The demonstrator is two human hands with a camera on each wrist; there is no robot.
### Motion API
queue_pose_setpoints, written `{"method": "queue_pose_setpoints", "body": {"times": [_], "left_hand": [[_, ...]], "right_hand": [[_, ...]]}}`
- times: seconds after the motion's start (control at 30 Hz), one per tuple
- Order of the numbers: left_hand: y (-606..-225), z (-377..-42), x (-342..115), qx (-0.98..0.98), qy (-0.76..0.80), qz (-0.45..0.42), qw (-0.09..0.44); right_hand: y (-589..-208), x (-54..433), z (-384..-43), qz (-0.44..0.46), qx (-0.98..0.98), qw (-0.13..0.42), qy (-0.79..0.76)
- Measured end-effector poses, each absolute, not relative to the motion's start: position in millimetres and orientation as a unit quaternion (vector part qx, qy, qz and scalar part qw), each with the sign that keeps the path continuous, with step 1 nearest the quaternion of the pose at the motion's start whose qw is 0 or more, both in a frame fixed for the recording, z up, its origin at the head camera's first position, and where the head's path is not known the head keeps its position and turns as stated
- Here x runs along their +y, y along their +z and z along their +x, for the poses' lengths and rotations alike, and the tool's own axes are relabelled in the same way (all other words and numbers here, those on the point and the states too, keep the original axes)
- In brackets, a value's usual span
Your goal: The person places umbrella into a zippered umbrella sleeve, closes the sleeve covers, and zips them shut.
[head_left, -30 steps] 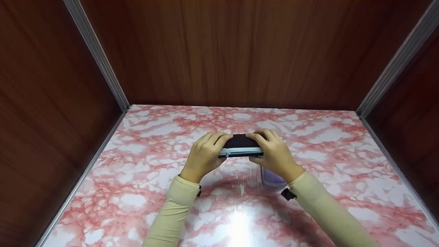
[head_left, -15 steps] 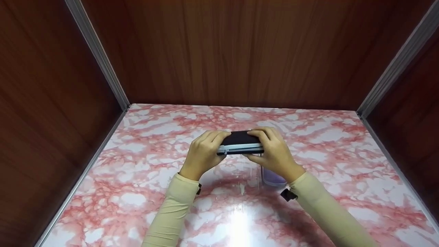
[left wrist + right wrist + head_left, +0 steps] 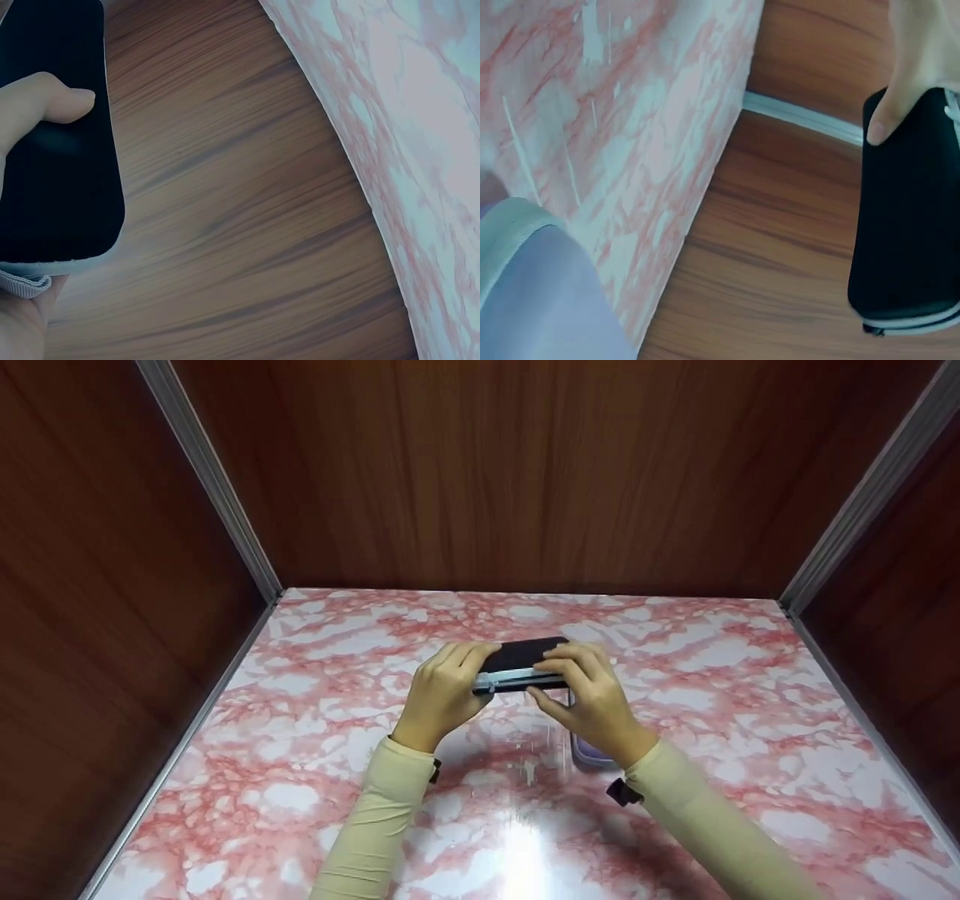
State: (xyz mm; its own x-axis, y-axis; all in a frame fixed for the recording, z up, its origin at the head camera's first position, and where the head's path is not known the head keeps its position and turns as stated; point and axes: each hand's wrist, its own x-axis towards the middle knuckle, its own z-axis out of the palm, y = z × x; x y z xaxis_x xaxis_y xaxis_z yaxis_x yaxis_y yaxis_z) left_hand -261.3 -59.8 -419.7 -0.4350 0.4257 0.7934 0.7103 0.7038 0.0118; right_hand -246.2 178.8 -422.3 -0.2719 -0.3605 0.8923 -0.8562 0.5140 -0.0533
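Observation:
Both hands hold a black zip case (image 3: 521, 654) with pale blue zipper trim, raised over the table. My left hand (image 3: 446, 682) grips its left end, fingers over the top and thumb (image 3: 69, 105) flat on the black underside. Its zipper pull (image 3: 491, 688) hangs at the left end. At the right end, my right hand (image 3: 596, 694) has its fingers curled over the top and front edge, with the thumb right at the lower edge. The left thumb (image 3: 889, 120) also shows against the case in the right wrist view.
A purple thing with a pale rim (image 3: 592, 754) lies on the table beneath the right wrist, partly hidden. Its lavender face (image 3: 547, 300) fills the lower left of the right wrist view. Brown wood-grain panels (image 3: 480, 472) enclose the marbled red-and-white table (image 3: 337, 720).
The case has risen slightly and tilted, its right end lifting. The right hand's fingers have shifted toward the case's middle and front edge, and its thumb has come further out.

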Motion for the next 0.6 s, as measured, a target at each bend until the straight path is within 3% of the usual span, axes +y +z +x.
{"method": "queue_pose_setpoints", "body": {"times": [0.27, 0.6], "left_hand": [[-419, -261, -56, -0.828, -0.178, -0.335, 0.414], [-422, -260, -50, -0.826, -0.165, -0.311, 0.44]], "right_hand": [[-418, 162, -237, 0.433, -0.725, 0.474, 0.248], [-418, 143, -231, 0.398, -0.767, 0.447, 0.23]]}}
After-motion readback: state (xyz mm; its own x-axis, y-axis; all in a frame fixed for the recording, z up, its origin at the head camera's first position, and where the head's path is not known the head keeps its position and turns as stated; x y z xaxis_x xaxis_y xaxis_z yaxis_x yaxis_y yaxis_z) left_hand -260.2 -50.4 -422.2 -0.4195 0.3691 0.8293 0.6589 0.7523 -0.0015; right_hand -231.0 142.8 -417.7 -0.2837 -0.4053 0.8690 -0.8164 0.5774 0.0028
